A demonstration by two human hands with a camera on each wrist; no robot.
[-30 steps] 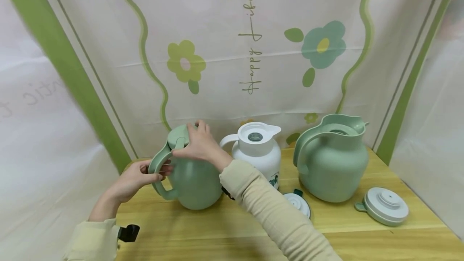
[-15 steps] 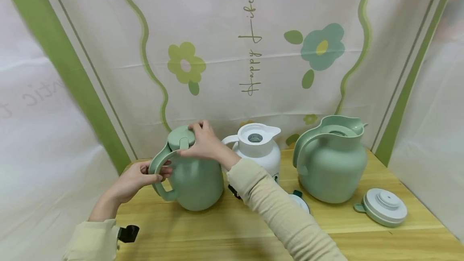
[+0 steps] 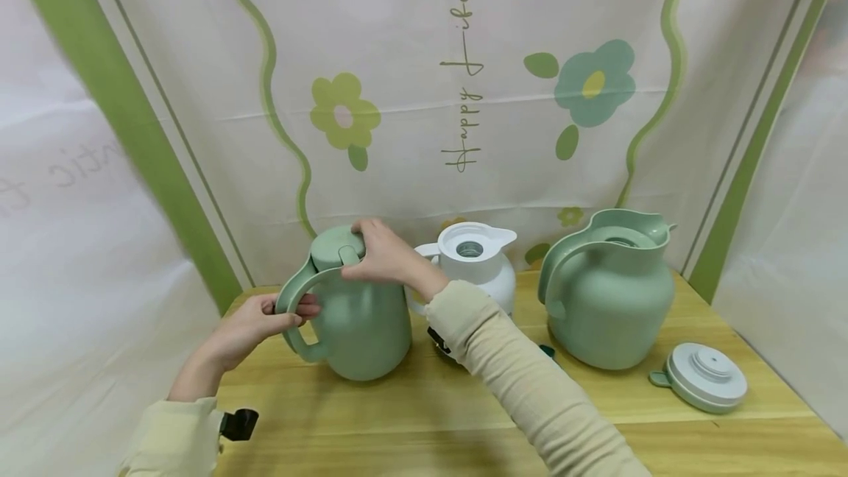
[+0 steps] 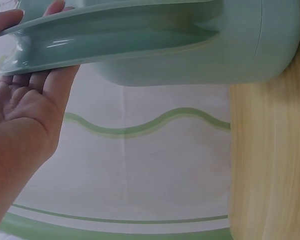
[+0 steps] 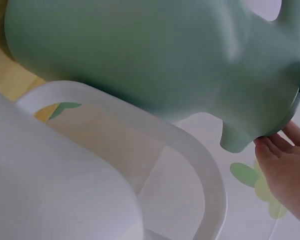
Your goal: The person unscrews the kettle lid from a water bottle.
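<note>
At the left of the table stands a green thermos jug (image 3: 367, 330), upright, with a round green lid (image 3: 336, 245) on its mouth. My left hand (image 3: 248, 326) grips the jug's handle (image 4: 114, 42), fingers passing through the loop and thumb on the near side. My right hand (image 3: 387, 256) holds the lid's right edge, thumb beside the lid's tab (image 3: 348, 256) and fingers at the far rim. In the right wrist view those fingers touch the rim close to the spout (image 5: 232, 137). Part of the lid is hidden by the hand.
A white thermos jug (image 3: 472, 274) with its mouth uncovered stands just right of the green jug, partly behind my right forearm. Farther right are a second green jug (image 3: 609, 308), uncovered, and a lid (image 3: 707, 377) lying on the wooden table (image 3: 318, 425). A printed curtain (image 3: 397, 190) hangs behind.
The lid has turned on the jug, its tab swinging rightward along the front. My right hand has moved right with it. The left hand keeps its hold on the handle.
</note>
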